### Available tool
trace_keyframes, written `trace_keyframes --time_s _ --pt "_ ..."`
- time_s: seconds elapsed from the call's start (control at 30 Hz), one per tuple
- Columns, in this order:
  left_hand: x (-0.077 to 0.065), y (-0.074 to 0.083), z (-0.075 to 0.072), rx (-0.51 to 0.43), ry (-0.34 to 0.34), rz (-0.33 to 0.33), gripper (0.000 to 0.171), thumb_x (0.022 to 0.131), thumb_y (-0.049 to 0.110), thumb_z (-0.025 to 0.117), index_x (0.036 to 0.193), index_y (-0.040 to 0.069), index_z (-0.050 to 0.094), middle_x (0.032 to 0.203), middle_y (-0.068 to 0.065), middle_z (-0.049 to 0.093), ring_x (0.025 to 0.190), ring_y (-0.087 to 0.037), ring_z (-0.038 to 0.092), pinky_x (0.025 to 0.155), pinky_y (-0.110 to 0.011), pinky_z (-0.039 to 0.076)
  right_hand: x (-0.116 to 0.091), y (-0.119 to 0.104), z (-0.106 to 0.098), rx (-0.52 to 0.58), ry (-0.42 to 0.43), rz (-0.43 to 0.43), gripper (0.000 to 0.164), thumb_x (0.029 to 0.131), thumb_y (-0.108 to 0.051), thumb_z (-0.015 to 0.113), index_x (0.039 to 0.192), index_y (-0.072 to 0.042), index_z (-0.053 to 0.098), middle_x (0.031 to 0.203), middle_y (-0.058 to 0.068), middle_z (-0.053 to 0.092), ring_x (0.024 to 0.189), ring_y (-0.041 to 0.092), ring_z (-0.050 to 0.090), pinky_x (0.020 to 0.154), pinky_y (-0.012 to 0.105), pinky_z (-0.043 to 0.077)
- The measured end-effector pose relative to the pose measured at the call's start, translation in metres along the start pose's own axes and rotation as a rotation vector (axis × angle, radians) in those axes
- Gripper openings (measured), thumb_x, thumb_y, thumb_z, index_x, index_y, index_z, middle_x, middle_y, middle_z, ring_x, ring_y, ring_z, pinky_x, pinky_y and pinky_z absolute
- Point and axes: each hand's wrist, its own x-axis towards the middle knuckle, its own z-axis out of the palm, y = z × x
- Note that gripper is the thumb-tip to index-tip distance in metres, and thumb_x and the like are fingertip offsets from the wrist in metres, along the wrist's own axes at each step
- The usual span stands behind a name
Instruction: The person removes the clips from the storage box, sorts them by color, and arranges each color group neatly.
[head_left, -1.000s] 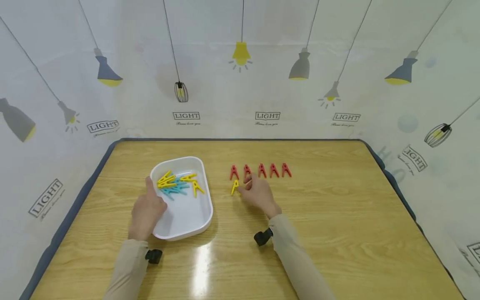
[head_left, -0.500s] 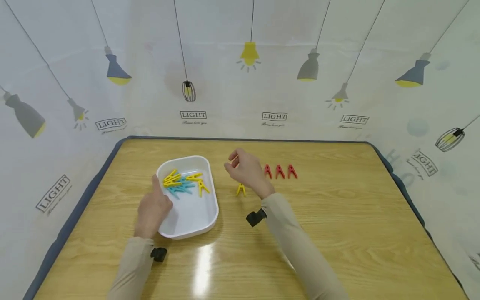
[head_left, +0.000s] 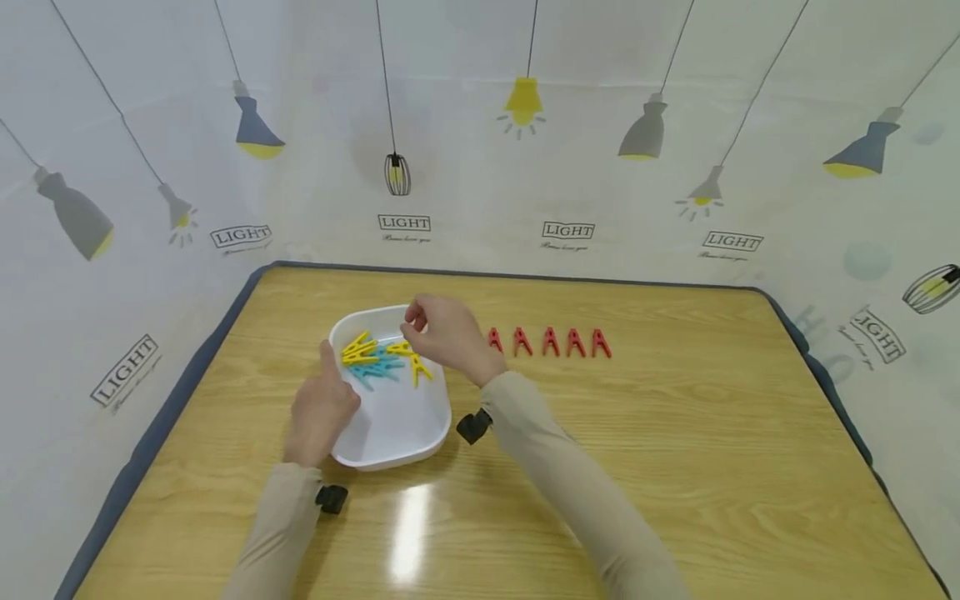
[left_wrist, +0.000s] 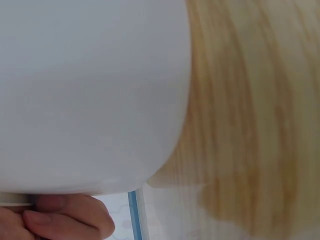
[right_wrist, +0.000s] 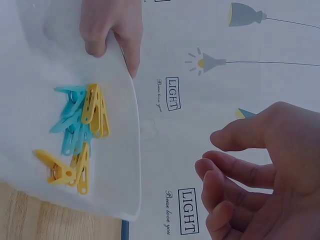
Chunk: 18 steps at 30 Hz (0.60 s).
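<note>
My left hand [head_left: 322,412] grips the left rim of a white plastic tray [head_left: 390,425]. In the left wrist view the tray's wall [left_wrist: 95,100] fills the upper left, with my fingers at its edge. Inside the tray lie several yellow clothespins [right_wrist: 95,107] and several teal clothespins [right_wrist: 74,120], heaped toward the far end. Above the tray's right rim hovers my right hand [head_left: 450,337], fingers loosely curled and holding nothing; the right wrist view shows a gap between thumb and fingertips. The single yellow clothespin on the table is hidden behind my right wrist.
To the right of the tray, several red clothespins [head_left: 550,342] lie in a row on the wooden table [head_left: 712,433]. A lamp-patterned curtain [head_left: 480,192] surrounds the table's far and side edges. Small black cameras sit on both wrists.
My right hand has let go of a yellow clothespin below the red row and moved left over the tray. The left hand has kept its grip on the tray. The head view has shifted slightly.
</note>
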Motion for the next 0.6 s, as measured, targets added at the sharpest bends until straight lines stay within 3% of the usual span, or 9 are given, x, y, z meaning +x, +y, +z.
trace_keyframes --time_s 0.33,0.6 --pt "0.005 -0.003 0.002 0.040 0.033 0.028 0.094 0.091 0.012 0.056 0.160 -0.002 -0.005 0.085 -0.022 0.062 0.073 -0.030 0.058 0.062 -0.037 0.049 0.029 -0.016 0.022 -0.001 -0.055 -0.031 0.016 0.096 -0.021 0.065 0.104 -0.008 0.071 0.094 0.002 0.069 0.083 0.015 0.060 0.075 0.023 0.049" --pt "0.003 -0.006 -0.001 0.030 0.058 0.039 0.094 0.088 0.010 0.056 0.160 -0.003 -0.002 0.083 -0.022 0.061 0.071 -0.030 0.058 0.060 -0.036 0.048 0.048 -0.018 0.045 0.055 -0.143 0.022 0.011 0.094 -0.014 0.066 0.100 -0.008 0.073 0.093 0.002 0.070 0.083 0.014 0.060 0.075 0.022 0.050"
